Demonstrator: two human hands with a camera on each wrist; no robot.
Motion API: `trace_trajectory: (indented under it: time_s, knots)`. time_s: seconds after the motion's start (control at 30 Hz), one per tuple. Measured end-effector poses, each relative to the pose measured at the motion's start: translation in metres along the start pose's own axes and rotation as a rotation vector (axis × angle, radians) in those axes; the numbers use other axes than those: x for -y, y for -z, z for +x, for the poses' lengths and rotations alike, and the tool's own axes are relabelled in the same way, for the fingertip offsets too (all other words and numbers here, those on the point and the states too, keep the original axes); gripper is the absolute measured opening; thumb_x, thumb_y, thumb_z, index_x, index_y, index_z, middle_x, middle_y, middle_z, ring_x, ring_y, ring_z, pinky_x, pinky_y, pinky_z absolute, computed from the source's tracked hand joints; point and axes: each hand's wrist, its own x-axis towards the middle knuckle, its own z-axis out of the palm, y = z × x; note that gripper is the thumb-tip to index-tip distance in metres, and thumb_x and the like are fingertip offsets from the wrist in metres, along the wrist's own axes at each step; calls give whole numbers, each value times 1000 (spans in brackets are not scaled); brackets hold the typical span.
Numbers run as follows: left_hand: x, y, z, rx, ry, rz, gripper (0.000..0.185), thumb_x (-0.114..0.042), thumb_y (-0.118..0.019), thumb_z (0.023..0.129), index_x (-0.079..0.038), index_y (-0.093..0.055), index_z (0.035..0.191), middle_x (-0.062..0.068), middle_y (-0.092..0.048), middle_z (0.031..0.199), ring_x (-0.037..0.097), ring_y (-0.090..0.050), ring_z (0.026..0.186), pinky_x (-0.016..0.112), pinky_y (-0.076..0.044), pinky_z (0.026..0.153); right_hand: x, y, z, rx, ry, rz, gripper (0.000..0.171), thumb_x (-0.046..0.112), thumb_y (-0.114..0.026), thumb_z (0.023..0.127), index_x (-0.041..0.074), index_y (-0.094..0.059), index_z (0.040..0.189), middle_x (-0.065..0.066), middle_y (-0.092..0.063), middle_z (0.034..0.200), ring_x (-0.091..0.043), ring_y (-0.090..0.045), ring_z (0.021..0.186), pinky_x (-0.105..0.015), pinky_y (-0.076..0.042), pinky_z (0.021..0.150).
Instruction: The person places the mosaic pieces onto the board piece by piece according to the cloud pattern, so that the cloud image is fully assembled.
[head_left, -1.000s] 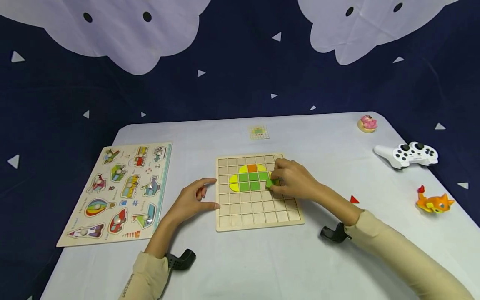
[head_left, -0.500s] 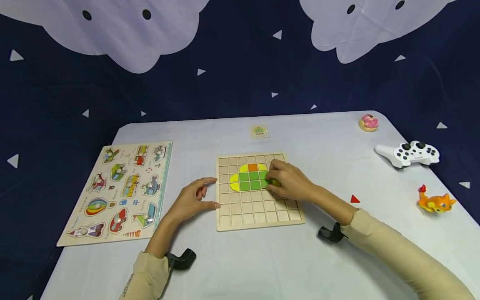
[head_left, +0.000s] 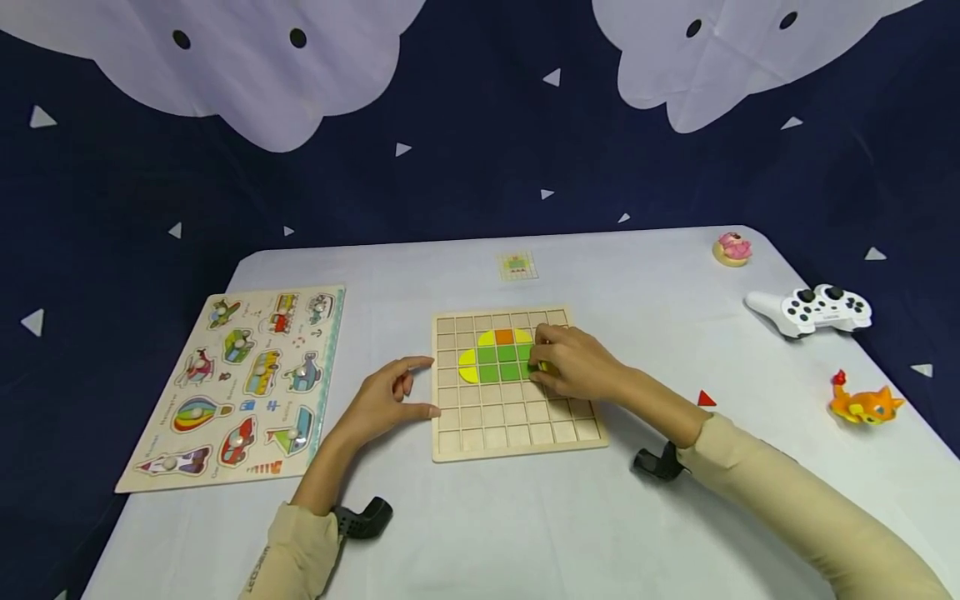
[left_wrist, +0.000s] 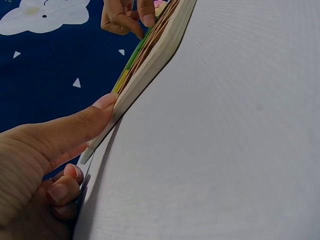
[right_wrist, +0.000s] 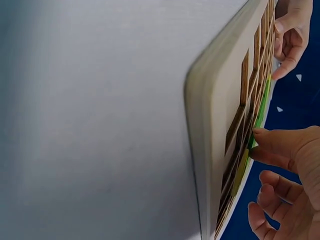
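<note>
A wooden grid board (head_left: 517,433) lies mid-table with a patch of green, yellow and orange tiles (head_left: 498,357) in its upper rows. My right hand (head_left: 570,365) rests on the patch's right end, fingers curled, thumb and fingertips pinching a green tile (head_left: 542,367) low against the board. In the right wrist view the thumb tip (right_wrist: 260,134) touches the tile row on the board (right_wrist: 215,115). My left hand (head_left: 386,396) sits at the board's left edge, with thumb (left_wrist: 75,127) and forefinger against it. The left wrist view shows the board's edge (left_wrist: 155,50).
A vehicle peg puzzle (head_left: 240,383) lies at the left and a small pattern card (head_left: 517,264) behind the board. A red triangle tile (head_left: 705,399), a white game controller (head_left: 813,310), an orange toy animal (head_left: 862,404) and a pink toy (head_left: 731,248) are at the right.
My right hand has brought the green tile down from a tilted hold to the board and shifted slightly left. The left hand has stayed at the board's edge.
</note>
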Motion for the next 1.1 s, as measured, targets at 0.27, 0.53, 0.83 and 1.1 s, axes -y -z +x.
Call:
trace_trajectory:
  time_s: [0.27,0.53,0.83,1.1]
  knots:
    - [0,-1,0,5,-6,5,73,-16,-89,72,-6,-57,136,4,-43,83,17,-41,77,24,-35,68,-3,6,-17,-47,-77,18,34,34,-80,82,11,-74,107,-5,-57,103,-19,-53,91,-51,-35,94]
    - [0,0,0,1,-15,11,72,-15,-89,72,-6,-57,136,4,-43,82,17,-41,77,25,-34,69,-20,20,-56,-58,-195,42,30,23,-81,82,9,-75,108,-3,-56,100,-13,-44,81,-32,-35,74]
    - [2,1,1,-2,-15,21,72,-17,-89,72,-7,-58,136,4,-43,83,17,-41,77,25,-35,69,-35,25,-103,-126,-256,12,28,19,-87,72,11,-77,98,1,-55,93,-12,-49,79,-32,-43,69]
    - [1,0,1,-3,-13,11,72,-15,-89,72,-7,-58,136,3,-43,83,17,-41,77,24,-35,69,-41,21,-122,-142,-277,-15,25,17,-88,71,11,-77,93,1,-55,91,-11,-49,77,-31,-42,66]
